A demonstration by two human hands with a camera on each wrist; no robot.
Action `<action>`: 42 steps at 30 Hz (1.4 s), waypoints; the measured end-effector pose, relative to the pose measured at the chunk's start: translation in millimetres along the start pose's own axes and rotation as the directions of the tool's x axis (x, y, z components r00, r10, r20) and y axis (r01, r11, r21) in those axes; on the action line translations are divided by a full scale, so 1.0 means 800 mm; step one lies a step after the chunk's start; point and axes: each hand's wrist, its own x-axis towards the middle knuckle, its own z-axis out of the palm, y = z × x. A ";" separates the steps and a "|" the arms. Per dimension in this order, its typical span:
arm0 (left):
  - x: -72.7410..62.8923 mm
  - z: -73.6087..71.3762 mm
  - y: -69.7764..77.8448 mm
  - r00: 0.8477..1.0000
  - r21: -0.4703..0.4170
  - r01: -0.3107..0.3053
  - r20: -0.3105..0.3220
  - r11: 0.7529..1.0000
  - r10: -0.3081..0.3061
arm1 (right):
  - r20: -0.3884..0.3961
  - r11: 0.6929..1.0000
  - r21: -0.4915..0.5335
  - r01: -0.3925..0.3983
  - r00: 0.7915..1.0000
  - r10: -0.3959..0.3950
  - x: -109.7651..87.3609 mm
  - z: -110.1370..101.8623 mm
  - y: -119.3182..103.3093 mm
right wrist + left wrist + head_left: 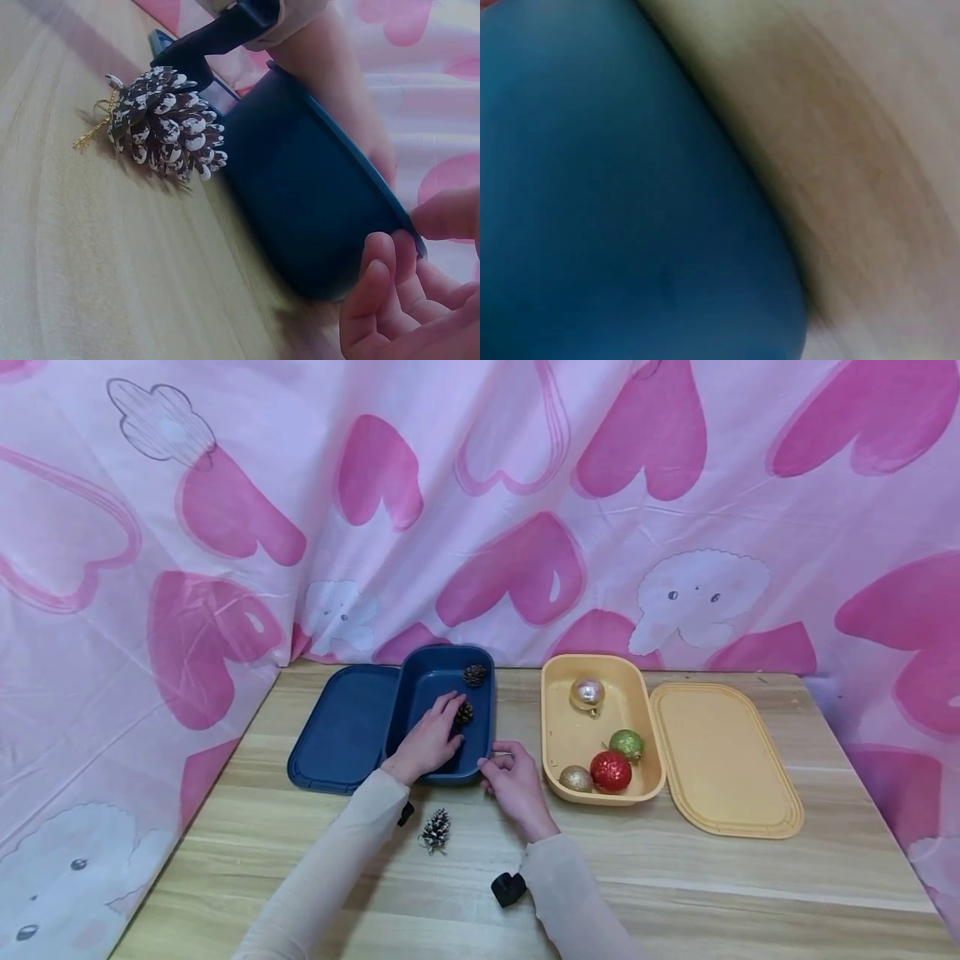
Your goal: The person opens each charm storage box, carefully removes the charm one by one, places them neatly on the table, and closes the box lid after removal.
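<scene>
Inside the dark blue container (491,735), my left hand (431,739) reaches over the front wall. Its fingers lie beside a small brown pine cone (466,714), the thumb a little apart from the cone. A second brown pine cone (474,674) lies in the far right corner. My right hand (517,785) pinches the container's near right rim between thumb and fingers; the right wrist view shows these fingers (375,274) at the rim. A white-tipped pine cone (436,831) with a gold loop lies on the table in front. The left wrist view shows mostly the container's blue wall (630,187).
A blue lid (341,727) lies left of the blue container. To the right stands a yellow container (551,718) holding a red ball (611,772), a green ball (626,744) and other baubles, with its yellow lid (727,760) beside it. A pink patterned curtain (450,552) hangs behind.
</scene>
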 end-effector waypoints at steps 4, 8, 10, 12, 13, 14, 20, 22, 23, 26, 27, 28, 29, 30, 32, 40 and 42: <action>0.001 0.002 -0.002 1.000 0.011 0.008 0.007 1.000 -0.008 | 0.002 1.000 0.005 0.000 1.000 0.000 -0.001 0.000 -0.001; 0.003 0.004 -0.003 1.000 0.029 0.013 0.015 1.000 -0.013 | 0.007 1.000 0.008 0.001 1.000 -0.001 -0.001 0.000 -0.001; 0.003 0.004 -0.003 1.000 0.039 0.010 0.016 0.999 -0.010 | 0.009 1.000 0.012 0.001 1.000 -0.001 -0.001 -0.001 0.000; 0.004 0.005 -0.003 1.000 0.047 0.003 0.009 0.999 -0.003 | 0.013 1.000 0.017 0.001 1.000 -0.002 -0.001 -0.001 0.000; 0.004 0.006 -0.003 1.000 0.052 0.000 0.007 0.999 0.000 | 0.014 1.000 0.016 -0.004 1.000 0.004 -0.002 -0.001 -0.003; 0.004 0.006 -0.003 1.000 0.055 -0.004 0.005 0.998 0.004 | 0.016 1.000 0.014 -0.004 1.000 0.004 -0.005 -0.001 -0.008; 0.004 0.005 -0.001 1.000 0.066 -0.017 -0.004 0.998 0.017 | 0.019 1.000 0.001 -0.001 1.000 0.001 -0.025 -0.001 -0.040; 0.004 0.005 -0.001 1.000 0.070 -0.014 -0.008 0.997 0.015 | 0.017 1.000 0.003 0.001 1.000 -0.001 -0.025 -0.001 -0.040; 0.003 0.005 0.000 1.000 0.072 -0.012 -0.010 0.997 0.013 | 0.017 1.000 0.005 0.002 1.000 -0.002 -0.025 -0.001 -0.040; 0.003 0.005 0.000 1.000 0.075 -0.004 -0.017 0.997 0.005 | 0.017 1.000 0.010 -0.002 1.000 0.001 -0.025 0.000 -0.040; 0.002 0.005 0.000 1.000 0.076 -0.001 -0.020 0.997 0.003 | 0.017 1.000 0.013 -0.003 1.000 0.003 -0.025 0.000 -0.040; 0.002 0.005 0.000 1.000 0.078 0.001 -0.023 0.997 0.001 | 0.017 1.000 0.013 -0.002 1.000 0.002 -0.025 0.000 -0.040; 0.002 0.004 0.000 1.000 0.080 0.002 -0.023 0.997 0.000 | 0.016 1.000 0.013 -0.003 1.000 0.003 -0.025 0.000 -0.040; 0.002 0.004 0.000 1.000 0.081 0.001 -0.027 0.997 0.001 | 0.016 1.000 0.012 -0.004 1.000 0.004 -0.025 0.000 -0.039; 0.002 0.004 0.000 0.999 0.083 -0.002 -0.033 0.997 0.004 | 0.013 1.000 0.010 -0.004 1.000 0.004 -0.026 0.000 -0.040; 0.001 0.003 0.000 0.999 0.033 0.016 -0.040 0.999 -0.015 | 0.010 1.000 0.007 0.004 1.000 -0.004 -0.029 0.001 -0.042; 0.001 0.002 0.000 0.999 0.013 0.019 -0.041 1.000 -0.019 | 0.008 1.000 0.006 0.004 1.000 -0.005 -0.029 0.001 -0.043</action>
